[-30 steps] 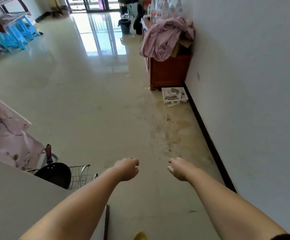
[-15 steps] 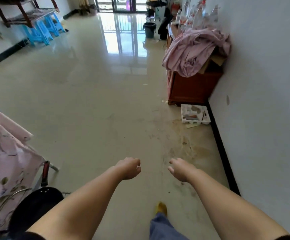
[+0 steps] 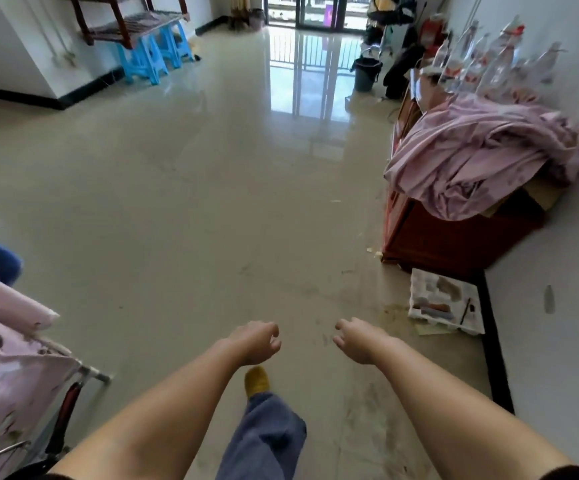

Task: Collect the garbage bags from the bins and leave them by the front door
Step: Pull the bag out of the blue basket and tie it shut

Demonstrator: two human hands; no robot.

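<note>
The tiled floor [image 3: 184, 209] runs the length of a long room to glass doors [image 3: 315, 12] at the far end. Along the right wall stands a red-brown cabinet [image 3: 454, 244] heaped with pink cloth [image 3: 482, 157] and clear bottles [image 3: 488, 60]; a white tray [image 3: 443, 303] lies on the floor beside it.

Beyond the cabinet sits a dark bucket-shaped bin [image 3: 367, 73], though at this range I cannot tell whether it holds a garbage bag. No bag shows anywhere else, so the task looks barely begun: every bag is left to collect and carry to the door.

The 2 arms reach forward, empty. The left hand [image 3: 255, 342] is loosely curled, the right hand [image 3: 359, 341] half open with its fingers [image 3: 341, 327] slack; neither holds anything. The bin lies well apart from both, far ahead and to the right.
</note>
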